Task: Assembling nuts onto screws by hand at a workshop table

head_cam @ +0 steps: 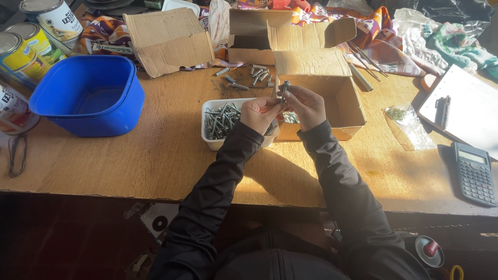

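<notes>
Both hands raised together over the wooden table (155,155), sleeves dark, wrists close. Left hand (261,114) curled shut, fingers folded inward, apparently pinching the lower end of a small metal bolt (285,89); exact contact hidden behind the knuckles. Right hand (307,105) closed on the same bolt from the other side, fingertips meeting at the shank just under the head, the bolt standing nearly upright above both thumbs. Directly under and slightly left of the left hand, a white tray (211,141) piled with more grey screws and bolts; beneath and beyond the right hand, an open cardboard box (340,98), its flap lifted away from the body. Past the fingertips, loose fasteners (249,78) scattered on the tabletop. Well to the left of the left hand, a blue plastic tub (88,96); well to the right of the right hand, a calculator (474,173) and a clear bag (410,124). By the look of it: bolt stiff, light singly, hard and not fragile, smooth enough to slip or roll between dry fingers, threads giving some bite. Best held by the threaded shank between thumb and forefinger, the other hand free to work at the head or any nut; whether a nut or sleeve sits on it, too small to tell.
</notes>
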